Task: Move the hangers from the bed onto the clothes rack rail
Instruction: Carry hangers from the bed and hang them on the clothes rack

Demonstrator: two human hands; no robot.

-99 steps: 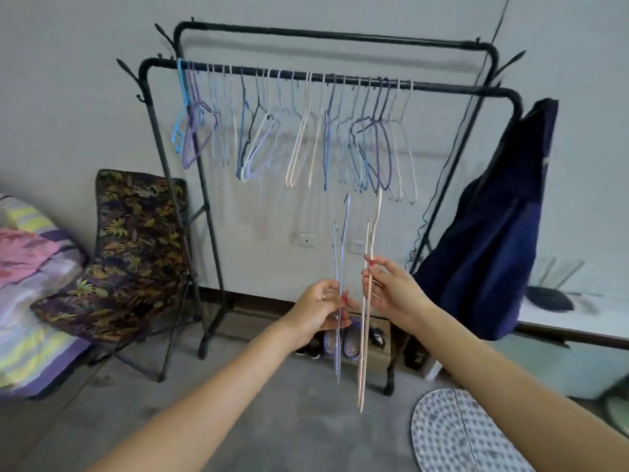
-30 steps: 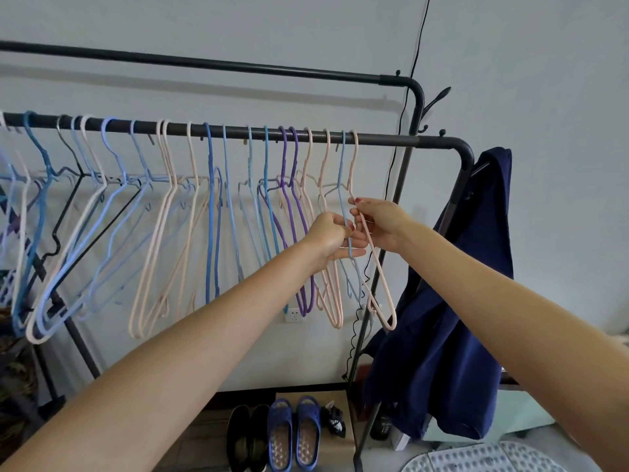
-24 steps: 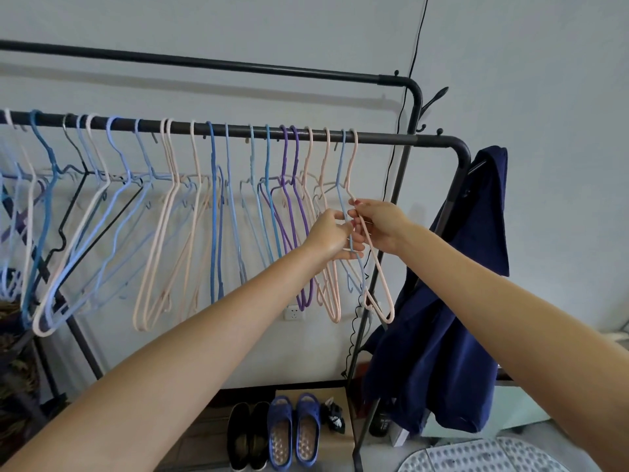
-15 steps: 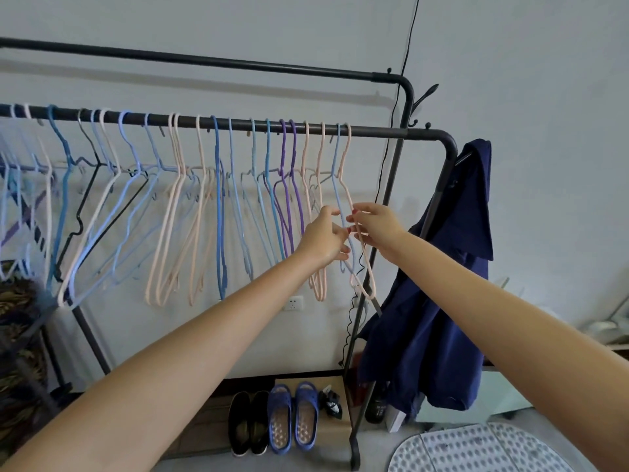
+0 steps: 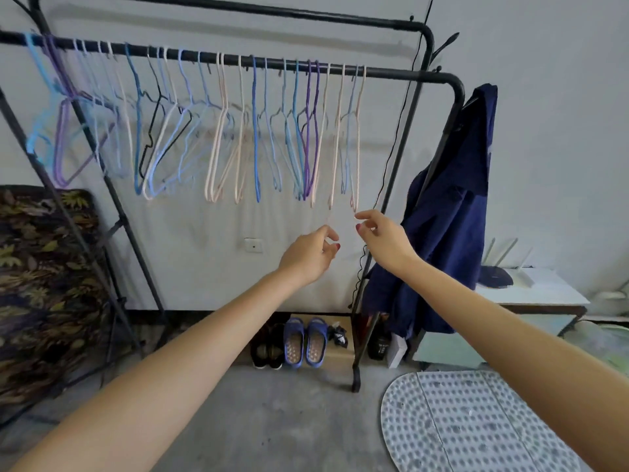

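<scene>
both hands, left hand (image 5: 311,255) and right hand (image 5: 381,238), hang empty with loose fingers under the hangers (image 5: 354,137) hooked on the rail (image 5: 408,75), apparently just released

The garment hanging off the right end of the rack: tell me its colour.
Dark navy blue, plain. The garment shows clearly in the head view, draped at the rack end.

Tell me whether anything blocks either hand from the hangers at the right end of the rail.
Nothing visible does. The left hand and right hand hang empty just below the pink hanger on the rail, open air between. The navy garment hangs off to the side.
</scene>
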